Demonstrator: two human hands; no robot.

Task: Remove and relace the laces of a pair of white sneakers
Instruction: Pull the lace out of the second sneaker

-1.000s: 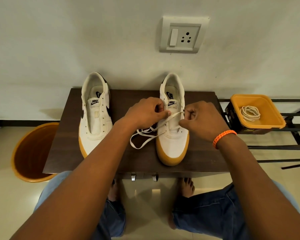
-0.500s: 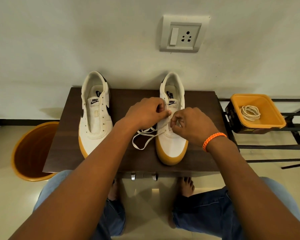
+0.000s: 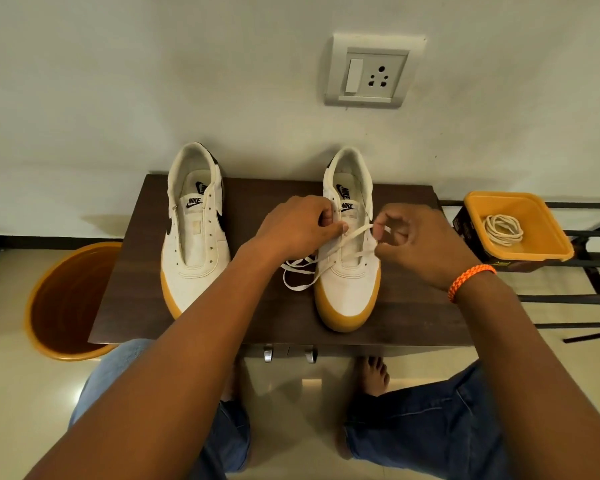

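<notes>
Two white sneakers with gum soles stand on a dark wooden table (image 3: 136, 271). The left sneaker (image 3: 196, 237) has bare eyelets and no lace. The right sneaker (image 3: 349, 282) carries a flat white lace (image 3: 329, 256) through its lower eyelets. My left hand (image 3: 298, 230) pinches the lace at the shoe's left eyelet row. My right hand (image 3: 416, 247) pinches the other stretch of lace at the right side, drawn taut across the tongue. A loose loop of lace lies on the table left of the shoe's toe.
An orange tub (image 3: 534, 244) holding a coiled white lace (image 3: 503, 230) sits on a black metal rack (image 3: 589, 299) to the right. An orange bucket (image 3: 49, 306) stands on the floor at the left. A wall socket (image 3: 373, 72) is above. My knees and bare feet are below the table.
My right hand went in to the shoe's middle, then drew back right with the lace, pulling it taut. The left hand stayed at the left eyelets.
</notes>
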